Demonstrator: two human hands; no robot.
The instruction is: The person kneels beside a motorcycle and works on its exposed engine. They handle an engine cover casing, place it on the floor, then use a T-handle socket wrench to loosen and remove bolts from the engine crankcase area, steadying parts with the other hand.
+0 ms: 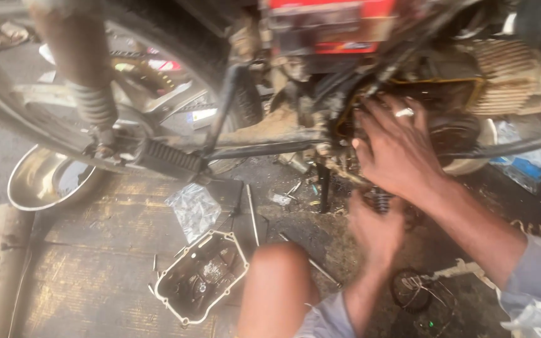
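Two hands work at the open engine case (433, 119) of a motorcycle. The right hand (396, 147), ringed, lies palm-down with fingers spread against the case, clamped on nothing. Just beneath it the left hand (377, 228) reaches up, blurred; its grip cannot be told, perhaps on a spring. Well left of both lies a removed engine cover (201, 275).

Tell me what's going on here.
A person crouches beside a motorcycle, both hands in its open engine. The right hand, wearing a ring, presses into the oily cavity; the left hand reaches up from below, its grip blurred. The removed engine side cover lies inside-up on the wooden board, beside a clear plastic bag and loose bolts. A metal bowl sits under the rear wheel.
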